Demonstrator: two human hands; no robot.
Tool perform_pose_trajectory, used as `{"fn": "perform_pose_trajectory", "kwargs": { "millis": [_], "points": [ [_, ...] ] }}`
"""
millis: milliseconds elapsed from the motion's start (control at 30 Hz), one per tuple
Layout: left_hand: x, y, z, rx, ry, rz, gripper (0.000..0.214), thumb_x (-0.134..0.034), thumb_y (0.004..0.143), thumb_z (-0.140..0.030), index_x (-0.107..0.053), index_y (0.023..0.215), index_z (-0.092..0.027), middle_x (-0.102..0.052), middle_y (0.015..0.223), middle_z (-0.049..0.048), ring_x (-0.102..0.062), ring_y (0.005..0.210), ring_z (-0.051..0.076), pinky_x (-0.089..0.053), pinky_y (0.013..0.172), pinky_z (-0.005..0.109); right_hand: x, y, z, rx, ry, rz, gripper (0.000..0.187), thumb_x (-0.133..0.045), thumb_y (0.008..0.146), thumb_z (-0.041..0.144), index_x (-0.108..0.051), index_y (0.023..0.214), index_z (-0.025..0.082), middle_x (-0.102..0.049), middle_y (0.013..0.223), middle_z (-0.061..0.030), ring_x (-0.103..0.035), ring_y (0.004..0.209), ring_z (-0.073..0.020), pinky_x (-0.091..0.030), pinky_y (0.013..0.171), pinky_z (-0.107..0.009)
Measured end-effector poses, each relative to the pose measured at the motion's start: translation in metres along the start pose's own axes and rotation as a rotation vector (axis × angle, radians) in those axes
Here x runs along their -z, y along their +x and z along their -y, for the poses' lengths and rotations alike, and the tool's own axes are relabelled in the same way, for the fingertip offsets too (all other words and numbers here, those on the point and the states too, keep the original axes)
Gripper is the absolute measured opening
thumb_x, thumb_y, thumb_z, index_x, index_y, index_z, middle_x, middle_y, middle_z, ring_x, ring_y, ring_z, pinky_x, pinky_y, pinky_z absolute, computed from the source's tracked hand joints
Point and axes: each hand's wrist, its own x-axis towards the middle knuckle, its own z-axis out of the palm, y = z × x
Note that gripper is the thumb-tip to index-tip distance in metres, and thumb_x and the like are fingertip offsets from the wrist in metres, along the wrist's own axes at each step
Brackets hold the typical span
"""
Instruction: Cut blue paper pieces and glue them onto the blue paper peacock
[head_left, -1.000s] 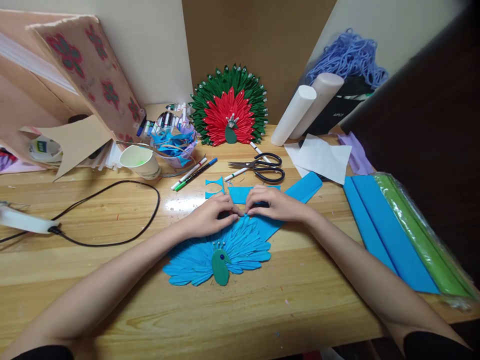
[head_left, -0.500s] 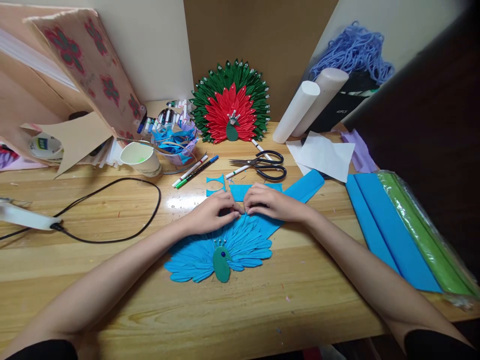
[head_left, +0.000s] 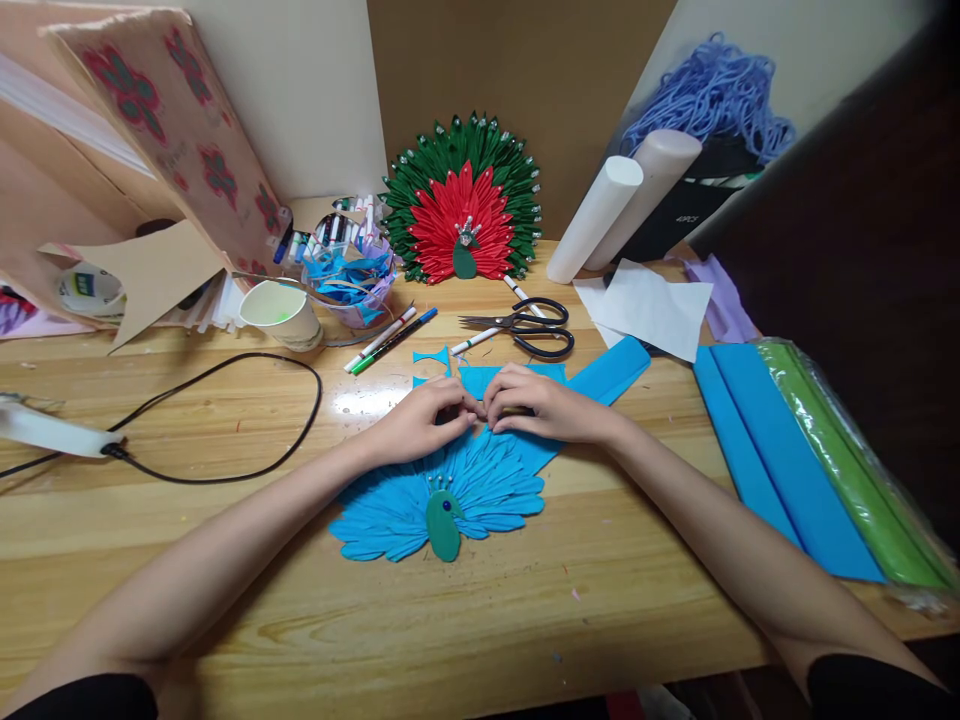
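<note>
A blue crepe-paper peacock (head_left: 375, 520) with a green body (head_left: 444, 530) lies flat on the table in front of me. Both hands meet at the upper edge of its fan. My left hand (head_left: 435, 415) is closed in a pinch at a blue paper petal, its thumb and forefinger nearly touching those of the other hand. From the right, my right hand (head_left: 536, 405) pinches at the same spot, fingers curled. The fingers mostly hide the petal. Just beyond them lie a blue paper strip (head_left: 480, 382) and a cut blue scrap (head_left: 430, 357).
Black-handled scissors (head_left: 517, 322) and several markers (head_left: 390, 342) lie past my hands. A green-and-red paper peacock (head_left: 480, 200) stands at the back. Left are a paper cup (head_left: 279, 315) and a corded white tool (head_left: 56, 430); right, blue crepe paper (head_left: 787, 460) and white rolls (head_left: 596, 220).
My fingers have shifted slightly at the same place, still pinched together. The view has moved a little; the objects on the table have stayed put.
</note>
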Motion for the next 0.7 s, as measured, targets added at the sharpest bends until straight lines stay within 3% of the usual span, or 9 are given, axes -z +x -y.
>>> {"fn": "perform_pose_trajectory", "kwargs": {
  "millis": [700],
  "points": [
    [-0.0004,-0.0011,0.0009,0.022,-0.002,-0.020,0.017,-0.047,0.086,-0.023,-0.062,0.094,-0.018,-0.064,0.091,0.0036,-0.056,0.087,0.016,-0.041,0.082,0.031,-0.0045,-0.0008,-0.0010,0.005,-0.040,-0.032,0.010,-0.059,0.083,0.027,-0.065,0.082,0.019,-0.056,0.098,-0.0066,-0.046,0.098,-0.0196,-0.037,0.089,-0.037]
  ]
}}
